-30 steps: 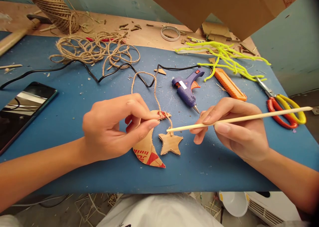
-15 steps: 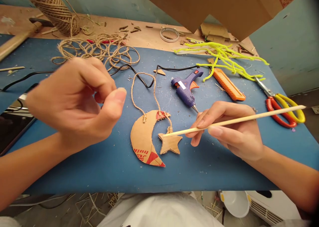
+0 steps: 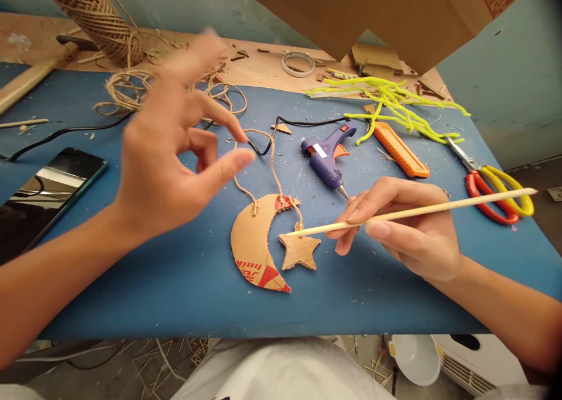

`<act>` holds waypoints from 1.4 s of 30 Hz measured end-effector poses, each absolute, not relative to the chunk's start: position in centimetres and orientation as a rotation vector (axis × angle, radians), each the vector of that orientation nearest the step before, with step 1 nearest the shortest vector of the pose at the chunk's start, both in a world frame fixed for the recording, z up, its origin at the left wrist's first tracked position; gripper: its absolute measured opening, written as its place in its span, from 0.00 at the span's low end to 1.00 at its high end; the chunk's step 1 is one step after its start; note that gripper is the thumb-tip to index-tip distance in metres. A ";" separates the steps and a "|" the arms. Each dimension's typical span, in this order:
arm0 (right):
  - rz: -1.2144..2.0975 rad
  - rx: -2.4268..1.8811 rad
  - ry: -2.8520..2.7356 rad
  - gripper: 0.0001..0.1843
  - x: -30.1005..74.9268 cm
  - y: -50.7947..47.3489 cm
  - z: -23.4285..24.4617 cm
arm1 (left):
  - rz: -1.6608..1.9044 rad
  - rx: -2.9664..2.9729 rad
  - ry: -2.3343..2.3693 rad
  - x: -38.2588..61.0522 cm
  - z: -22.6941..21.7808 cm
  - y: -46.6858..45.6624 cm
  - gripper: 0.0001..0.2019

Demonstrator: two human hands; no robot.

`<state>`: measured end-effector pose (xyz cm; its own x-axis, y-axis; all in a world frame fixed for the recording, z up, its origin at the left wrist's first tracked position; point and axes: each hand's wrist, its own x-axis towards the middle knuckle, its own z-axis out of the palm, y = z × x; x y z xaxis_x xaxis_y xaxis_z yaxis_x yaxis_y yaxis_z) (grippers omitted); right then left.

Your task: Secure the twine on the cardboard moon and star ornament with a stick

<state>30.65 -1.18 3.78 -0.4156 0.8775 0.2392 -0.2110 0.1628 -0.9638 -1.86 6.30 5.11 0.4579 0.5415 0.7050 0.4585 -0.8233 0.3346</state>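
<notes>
- At the far left edge of the blue bench (image 3: 175,294), a dark phone (image 3: 48,192) lies flat, partly out of view, with a black cable (image 3: 65,132) running behind it.
- Above the bench, the left hand (image 3: 169,154) hangs raised and blurred, its fingers (image 3: 228,164) spread loosely and holding nothing; loose twine coils (image 3: 132,89) and a twine spool (image 3: 94,16) sit behind it.
- Just right of that hand, a cardboard moon (image 3: 252,245) lies flat in bare blue space near the front edge, its twine loop (image 3: 254,160) trailing toward the back.
- Just beside the moon hangs a small cardboard star (image 3: 300,252), joined to it by twine.
- The right hand (image 3: 404,230) pinches a thin wooden stick (image 3: 439,209) between thumb and fingers, the stick's tip touching the top of the star.
- Behind it lie a purple glue gun (image 3: 328,154), an orange cutter (image 3: 401,149) and yellow pipe cleaners (image 3: 395,101).
- Near the right edge, red-and-yellow scissors (image 3: 496,183) lie under the stick's far end.
</notes>
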 end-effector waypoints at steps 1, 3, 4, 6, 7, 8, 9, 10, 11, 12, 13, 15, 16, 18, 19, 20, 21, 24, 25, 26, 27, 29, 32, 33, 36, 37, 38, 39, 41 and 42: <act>1.433 -0.661 -1.474 0.04 30.6 -1.2 3.8 | 1.244 2.525 0.860 -1.6 5.1 5.6 0.08; 1.432 -0.648 -1.454 0.04 30.6 -1.1 3.8 | 1.126 2.418 0.701 -1.2 5.1 4.4 0.03; 1.433 -0.648 -1.446 0.04 30.7 -1.1 3.8 | 1.089 2.402 0.619 -1.1 5.1 4.0 0.02; 1.442 -0.656 -1.435 0.04 30.7 -1.0 3.8 | 1.013 2.383 0.537 -0.9 5.1 3.4 0.05; 1.446 -0.659 -1.431 0.04 30.8 -1.0 3.8 | 0.989 2.378 0.540 -0.8 5.1 3.2 0.05; 1.450 -0.660 -1.428 0.04 30.8 -1.0 3.8 | 0.985 2.376 0.538 -0.7 5.1 3.0 0.06; 1.454 -0.662 -1.426 0.04 30.8 -1.0 3.8 | 0.992 2.374 0.536 -0.6 5.0 2.8 0.06; 1.459 -0.665 -1.424 0.04 30.8 -1.0 3.7 | 1.004 2.371 0.536 -0.5 5.0 2.7 0.06; 1.465 -0.667 -1.423 0.04 30.8 -1.0 3.7 | 1.020 2.369 0.532 -0.4 5.0 2.6 0.06; 1.468 -0.667 -1.423 0.05 30.8 -1.0 3.7 | 1.031 2.367 0.525 -0.3 5.0 2.5 0.06; 1.473 -0.668 -1.422 0.05 30.8 -1.0 3.7 | 1.037 2.364 0.518 -0.2 5.0 2.5 0.06; 1.481 -0.671 -1.417 0.04 30.8 -1.0 3.7 | 1.046 2.353 0.500 -0.1 5.0 2.4 0.07; 1.483 -0.676 -1.414 0.04 30.7 -1.0 3.7 | 1.044 2.347 0.496 -0.1 4.9 2.4 0.07; 1.486 -0.682 -1.405 0.04 30.7 -1.0 3.7 | 1.041 2.334 0.496 -0.1 4.9 2.4 0.07; 1.489 -0.682 -1.401 0.04 30.7 -1.0 3.8 | 1.043 2.326 0.496 -0.1 4.9 2.4 0.07; 1.493 -0.679 -1.398 0.04 30.7 -1.0 3.7 | 1.042 2.317 0.494 -0.2 4.9 2.3 0.08; 1.497 -0.677 -1.396 0.04 30.7 -1.0 3.7 | 1.044 2.305 0.492 -0.2 4.8 2.3 0.08; 1.496 -0.665 -1.399 0.05 30.6 -0.9 3.6 | 1.051 2.257 0.498 -0.2 4.7 2.4 0.08; 1.487 -0.649 -1.405 0.05 30.5 -0.9 3.6 | 1.050 2.242 0.504 -0.1 4.7 2.4 0.08; 1.480 -0.637 -1.410 0.06 30.5 -0.9 3.6 | 1.047 2.227 0.513 -0.1 4.7 2.5 0.08; 1.476 -0.633 -1.414 0.06 30.5 -0.9 3.6 | 1.044 2.210 0.521 0.0 4.7 2.5 0.07; 1.475 -0.653 -1.418 0.05 30.5 -1.0 3.6 | 1.025 2.167 0.537 0.1 4.7 2.6 0.07; 1.474 -0.689 -1.423 0.06 30.6 -1.1 3.7 | 0.971 2.064 0.565 0.2 4.7 2.8 0.07; 1.467 -0.684 -1.432 0.07 30.6 -1.1 3.7 | 0.954 2.024 0.574 0.3 4.6 2.8 0.07; 1.427 -0.694 -1.464 0.08 30.5 -1.2 3.7 | 0.925 1.908 0.612 0.4 4.6 2.9 0.08; 1.411 -0.704 -1.473 0.08 30.5 -1.3 3.7 | 0.922 1.877 0.622 0.4 4.5 2.9 0.08; 1.396 -0.713 -1.480 0.08 30.5 -1.4 3.7 | 0.917 1.852 0.631 0.4 4.5 2.9 0.08; 1.383 -0.721 -1.485 0.08 30.5 -1.4 3.7 | 0.912 1.832 0.640 0.4 4.5 2.9 0.08; 1.365 -0.736 -1.505 0.09 30.4 -1.5 3.7 | 0.896 1.810 0.663 0.4 4.6 3.0 0.08; 1.356 -0.735 -1.520 0.09 30.4 -1.5 3.8 | 0.884 1.807 0.677 0.4 4.6 3.0 0.07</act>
<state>30.36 -1.52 3.77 -0.3810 0.8902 0.2499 -0.1471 0.2085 -0.9669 0.45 2.97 4.60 0.5806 0.7685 0.2688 0.0587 -0.3688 0.9276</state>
